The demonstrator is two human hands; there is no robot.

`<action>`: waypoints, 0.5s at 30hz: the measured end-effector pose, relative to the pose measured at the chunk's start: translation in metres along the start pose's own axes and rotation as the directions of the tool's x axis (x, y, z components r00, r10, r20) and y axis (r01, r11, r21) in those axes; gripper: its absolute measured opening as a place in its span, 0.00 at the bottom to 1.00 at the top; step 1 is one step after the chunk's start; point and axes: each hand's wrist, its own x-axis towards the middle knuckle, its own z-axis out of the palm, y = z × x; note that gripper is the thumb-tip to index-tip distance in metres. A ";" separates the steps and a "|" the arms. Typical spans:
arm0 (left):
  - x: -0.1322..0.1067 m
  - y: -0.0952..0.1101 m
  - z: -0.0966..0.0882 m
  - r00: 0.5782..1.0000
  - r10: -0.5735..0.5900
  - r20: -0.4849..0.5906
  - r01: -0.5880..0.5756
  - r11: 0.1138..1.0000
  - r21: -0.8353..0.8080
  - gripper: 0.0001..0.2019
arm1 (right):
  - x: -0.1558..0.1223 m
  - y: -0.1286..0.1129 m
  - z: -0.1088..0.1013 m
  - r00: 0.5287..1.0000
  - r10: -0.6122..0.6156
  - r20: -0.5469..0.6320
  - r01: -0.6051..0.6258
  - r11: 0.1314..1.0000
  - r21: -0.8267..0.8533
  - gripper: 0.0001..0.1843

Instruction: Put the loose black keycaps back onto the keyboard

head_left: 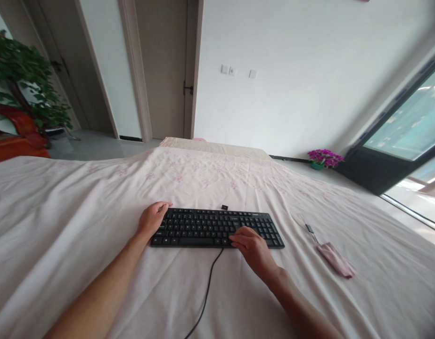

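Note:
A black keyboard lies flat on the pink-white cloth, its cable running toward me. My left hand is closed on the keyboard's left end, near the top corner. Over the lower keys right of the space bar is my right hand, its fingers pinched together at the keys. Whatever sits between those fingertips is hidden. Just beyond the keyboard's far edge rests a small loose black keycap.
To the right lie a thin tool with a dark collar and a folded pink cloth against its end. Purple flowers stand on the floor by the window. A leafy plant and wooden furniture are at left.

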 end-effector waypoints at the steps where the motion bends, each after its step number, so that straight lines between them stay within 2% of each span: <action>1: 0.000 0.000 0.000 1.000 -0.002 -0.002 0.002 1.000 0.001 0.18 | -0.001 -0.001 0.000 1.000 -0.002 -0.002 0.002 1.000 0.001 0.09; 6: -0.001 0.000 -0.001 1.000 -0.004 0.002 0.004 1.000 0.005 0.17 | -0.003 -0.004 0.001 1.000 -0.002 -0.008 0.002 1.000 0.012 0.13; 15: 0.000 -0.002 0.002 1.000 0.005 -0.010 -0.005 1.000 -0.011 0.18 | -0.004 -0.002 0.000 1.000 0.006 0.006 -0.006 1.000 -0.028 0.11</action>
